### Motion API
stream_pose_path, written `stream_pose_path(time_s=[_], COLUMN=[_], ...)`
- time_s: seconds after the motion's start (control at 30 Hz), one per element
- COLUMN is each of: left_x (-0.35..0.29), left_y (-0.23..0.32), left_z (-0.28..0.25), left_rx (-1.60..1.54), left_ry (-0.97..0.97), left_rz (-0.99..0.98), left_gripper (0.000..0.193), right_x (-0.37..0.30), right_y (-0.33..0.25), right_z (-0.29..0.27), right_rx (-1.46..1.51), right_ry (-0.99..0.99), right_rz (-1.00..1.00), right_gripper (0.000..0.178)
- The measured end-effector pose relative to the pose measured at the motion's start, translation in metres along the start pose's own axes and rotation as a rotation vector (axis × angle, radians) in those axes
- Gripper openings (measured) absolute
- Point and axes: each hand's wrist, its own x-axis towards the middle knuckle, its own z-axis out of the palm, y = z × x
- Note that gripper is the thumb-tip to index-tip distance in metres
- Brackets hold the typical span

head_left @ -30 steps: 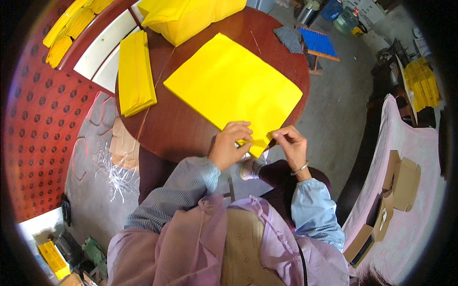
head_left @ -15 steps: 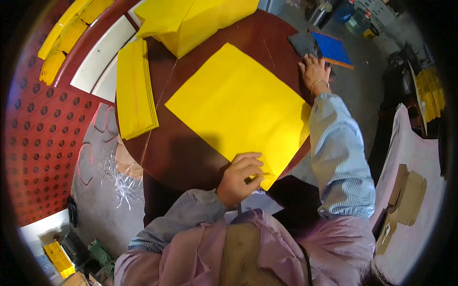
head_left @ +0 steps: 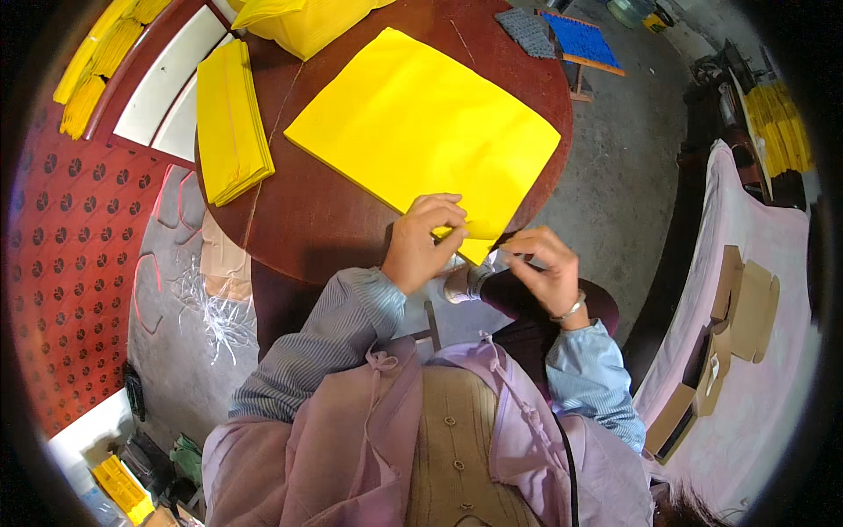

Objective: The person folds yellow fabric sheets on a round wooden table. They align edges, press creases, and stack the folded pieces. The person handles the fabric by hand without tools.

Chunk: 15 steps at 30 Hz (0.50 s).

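Observation:
A large yellow sheet (head_left: 430,132), apparently several layers thick, lies flat on the round dark-red table (head_left: 320,233), one corner jutting over the near edge. My left hand (head_left: 425,239) is closed on that near corner, thumb and fingers pinching the edge. Just right of the corner is my right hand (head_left: 546,268), its fingers bent together. Something small and dark shows at its fingertips, too small to name. A folded yellow stack (head_left: 233,123) rests at the table's left, and a bulky yellow piece (head_left: 307,22) sits at the far side.
At the far right of the table lies a dark grey textured cloth (head_left: 527,32), beside a blue-topped small stool (head_left: 584,39). An opened cardboard box (head_left: 751,307) is on the pale pink-covered surface to the right. White strips (head_left: 224,316) litter the floor at left.
My right hand has left the dark grey cloth and come near to the sheet's corner. The left hand keeps its pinch there. The whole view has shifted, with the table higher in the picture.

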Motion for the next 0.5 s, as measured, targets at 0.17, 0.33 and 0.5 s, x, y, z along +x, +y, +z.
stream_pose_path(time_s=[0.17, 0.33, 0.5], left_x=[0.000, 0.000, 0.001], left_y=[-0.004, -0.003, -0.004], left_z=[-0.002, -0.004, -0.006], left_rx=[0.019, 0.004, -0.007], left_ry=[-0.050, -0.067, -0.099], left_rz=[-0.044, -0.092, -0.097], left_gripper=[0.010, 0.012, 0.011], right_x=[0.008, 0.013, 0.014], right_y=[0.000, 0.007, 0.012], right_z=[0.016, 0.015, 0.020], right_rx=[-0.289, -0.290, -0.142], right_ry=[-0.068, -0.096, -0.064], right_rz=[-0.297, -0.343, -0.251], right_gripper=[0.023, 0.020, 0.019])
